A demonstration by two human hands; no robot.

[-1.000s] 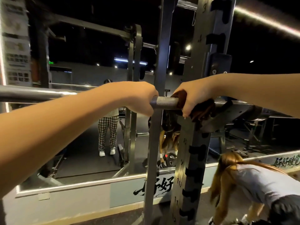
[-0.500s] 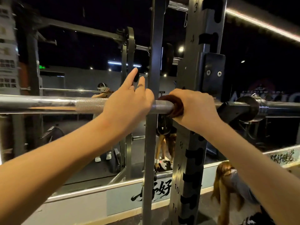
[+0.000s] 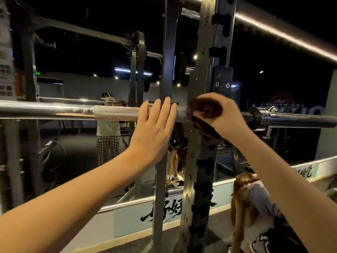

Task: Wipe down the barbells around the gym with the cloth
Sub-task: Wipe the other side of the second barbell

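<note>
Here right hand (image 3: 226, 115) grips cloth (image 3: 206, 110) on barbell (image 3: 113, 114) (against the upright (image 3: 200, 179)); left hand (image 3: 155, 128) flat, fingers straight.

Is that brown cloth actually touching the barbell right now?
Touching. The head view shows the cloth, bunched in the right hand, wrapped over the barbell at the rack upright; the bar vanishes into it with no gap.

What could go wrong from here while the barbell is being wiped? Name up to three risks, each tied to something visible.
1. The left hand lies flat against the barbell without a grip, so the bar might roll.
2. The right hand bunches the cloth beside the rack upright; cloth or fingers could snag there.
3. A crouching person is low beside the rack, exposed if the bar shifts.
</note>
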